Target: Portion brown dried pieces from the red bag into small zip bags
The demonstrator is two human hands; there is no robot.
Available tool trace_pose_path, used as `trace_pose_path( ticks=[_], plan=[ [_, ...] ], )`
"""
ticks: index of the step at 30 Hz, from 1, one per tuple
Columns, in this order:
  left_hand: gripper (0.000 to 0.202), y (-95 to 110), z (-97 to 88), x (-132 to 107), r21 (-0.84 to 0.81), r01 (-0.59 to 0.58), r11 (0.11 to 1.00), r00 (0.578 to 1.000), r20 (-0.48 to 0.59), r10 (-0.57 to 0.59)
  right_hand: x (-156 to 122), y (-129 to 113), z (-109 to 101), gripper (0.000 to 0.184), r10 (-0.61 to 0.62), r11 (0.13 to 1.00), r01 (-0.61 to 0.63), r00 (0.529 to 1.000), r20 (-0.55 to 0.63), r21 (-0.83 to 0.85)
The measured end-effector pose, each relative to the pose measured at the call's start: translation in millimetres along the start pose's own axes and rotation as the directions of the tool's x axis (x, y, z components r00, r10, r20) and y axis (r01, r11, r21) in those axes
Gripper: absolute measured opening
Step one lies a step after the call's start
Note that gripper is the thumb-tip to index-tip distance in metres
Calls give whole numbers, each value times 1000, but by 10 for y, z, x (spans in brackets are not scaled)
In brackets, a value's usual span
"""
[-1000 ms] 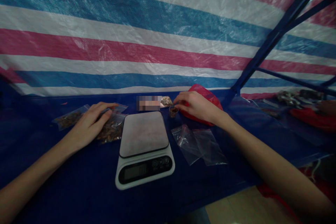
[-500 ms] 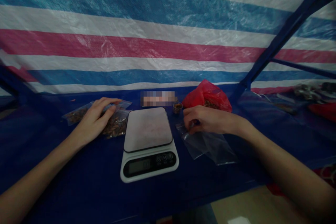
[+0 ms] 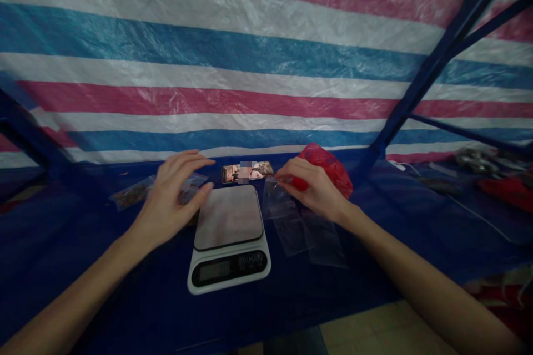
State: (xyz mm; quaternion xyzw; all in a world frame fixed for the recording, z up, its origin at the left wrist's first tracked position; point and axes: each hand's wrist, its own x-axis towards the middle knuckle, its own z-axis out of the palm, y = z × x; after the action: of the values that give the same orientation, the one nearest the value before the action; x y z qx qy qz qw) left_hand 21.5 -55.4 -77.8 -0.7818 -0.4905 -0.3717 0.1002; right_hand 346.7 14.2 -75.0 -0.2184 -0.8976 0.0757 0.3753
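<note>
My left hand (image 3: pixel 170 194) hovers with its fingers apart beside the left edge of a white kitchen scale (image 3: pixel 229 219), holding nothing. Partly hidden behind that hand lie filled zip bags (image 3: pixel 132 193) with brown pieces in them. Right of the scale, my right hand (image 3: pixel 310 183) pinches the top of a clear plastic zip bag (image 3: pixel 277 199). Below it, more flat clear bags (image 3: pixel 322 236) lie on the blue surface. A red plastic bag (image 3: pixel 333 169) stands just behind my right hand. The scale's display is too dim to read.
A phone (image 3: pixel 229 173) with a lit screen lies behind the scale. Striped plastic sheeting (image 3: pixel 233 89) hangs along the back. Blue metal posts (image 3: pixel 400 116) rise at both sides. At the far right lie a cable (image 3: pixel 478 213) and a red item (image 3: pixel 506 194).
My left hand has lifted off the filled bags and moved right toward the scale. My right hand has raised a clear bag from the flat ones. The view has tilted up.
</note>
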Motion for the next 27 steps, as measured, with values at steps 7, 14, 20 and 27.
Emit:
trace_pose_path(
  ticks=[7, 14, 20, 27],
  plan=[
    [61, 597, 431, 451, -167, -189, 968, 911, 337, 236, -125, -211, 180, 22, -264, 960, 238, 944, -199, -144],
    [62, 733, 544, 759, -249, -307, 919, 884, 283, 372, -166, -220, 53, 37, -251, 961, 214, 941, -227, -174],
    [37, 836, 500, 751, 109, -452, 885, 838, 393, 379, -83, -283, 146, 24, -235, 932, 237, 971, 39, -274],
    [39, 766, 368, 589, 178, -542, 821, 769, 499, 400, -102, -360, 325, 29, -342, 920, 356, 933, 109, -162]
  ],
)
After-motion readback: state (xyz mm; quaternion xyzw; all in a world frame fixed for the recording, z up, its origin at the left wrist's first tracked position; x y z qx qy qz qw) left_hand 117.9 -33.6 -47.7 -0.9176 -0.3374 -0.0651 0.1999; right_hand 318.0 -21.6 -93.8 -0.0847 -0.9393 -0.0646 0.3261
